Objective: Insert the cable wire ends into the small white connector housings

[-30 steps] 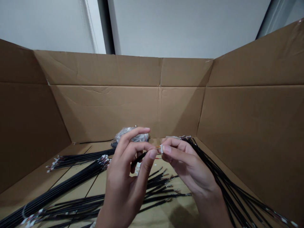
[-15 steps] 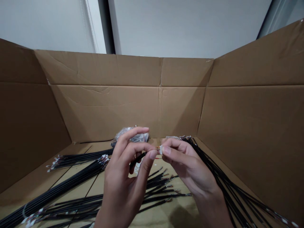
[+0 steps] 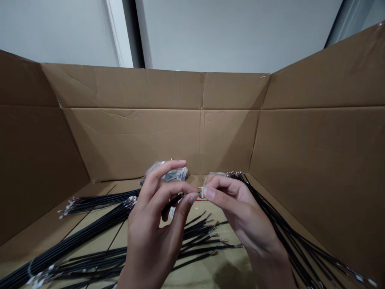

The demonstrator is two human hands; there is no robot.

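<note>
My left hand (image 3: pixel 156 228) pinches the end of a black cable (image 3: pixel 172 202) between thumb and fingers, held up over the box floor. My right hand (image 3: pixel 240 216) pinches a small white connector (image 3: pixel 201 192) at its fingertips. The two hands meet at the fingertips, where the cable's coloured wire ends touch the connector. Below them several loose black cables (image 3: pixel 198 237) with bare wire ends lie on the cardboard.
All of this sits inside a large open cardboard box (image 3: pixel 168 132). Bundles of black cables (image 3: pixel 90 200) lie at the left and another bundle (image 3: pixel 297 241) runs along the right wall. A clear plastic bag (image 3: pixel 168 172) rests at the back of the floor.
Both hands have shifted slightly left and down, still pinched together at the connector; nothing was let go.
</note>
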